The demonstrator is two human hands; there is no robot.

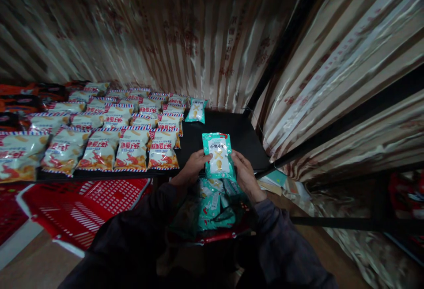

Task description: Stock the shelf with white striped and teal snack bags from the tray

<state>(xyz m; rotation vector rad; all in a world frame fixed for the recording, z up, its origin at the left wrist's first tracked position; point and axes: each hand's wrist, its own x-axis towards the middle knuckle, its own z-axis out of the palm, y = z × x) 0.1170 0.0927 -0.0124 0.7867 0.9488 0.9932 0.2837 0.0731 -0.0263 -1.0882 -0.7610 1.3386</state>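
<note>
Both hands grip one teal snack bag: the left hand [195, 164] pinches its left edge with the thumb across the front, and the right hand [245, 174] clasps the opposite edge. The teal snack bag [217, 158] is held upright, its printed front towards the wearer, at the near edge of the black shelf [247, 136]; the light is dim, so I cannot tell whether its base touches the board.

Just below, more teal bags [209, 205] lie loosely heaped in a red basket [217, 238] close to the wearer's body. The step in hand looks like steadying and squaring this single bag between the palms. Any move from here would seem to call for an even, light pinch on both sides, since the bag is likely to crumple.

Further back on the shelf, a matching teal bag [196, 110] stands beside rows of white-and-orange snack bags [164, 150]. Orange-and-black packets [21, 103] are at far left, a second red basket [99, 209] sits under the shelf's front edge, and a pleated curtain [198, 28] hangs behind.
</note>
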